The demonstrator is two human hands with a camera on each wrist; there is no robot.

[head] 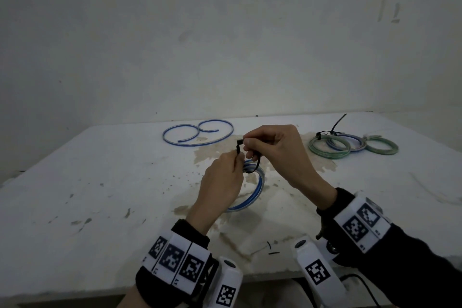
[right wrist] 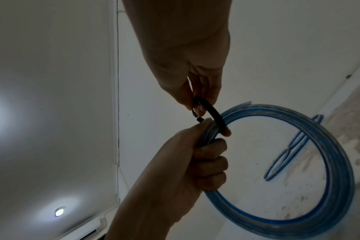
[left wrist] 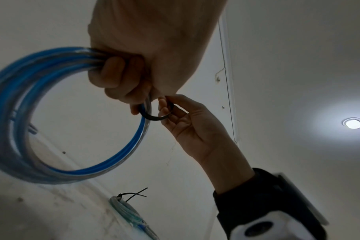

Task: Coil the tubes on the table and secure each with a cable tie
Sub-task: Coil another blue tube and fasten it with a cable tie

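Left hand (head: 220, 180) clenched round blue tube coil (head: 255, 190), held above table (head: 100, 195); right hand (head: 275, 147) pinches black cable tie (head: 252, 167) looped round the coil
Tie tail and head sit at the fingertips; whether it is threaded, cannot tell. Far edge: loose uncoiled blue tube (head: 197, 134) left; tied green and blue coils (head: 352, 144) right, tie tails sticking up. Left hand hides most of the coil in head view; right wrist view shows its full ring (right wrist: 310, 216) and cut end
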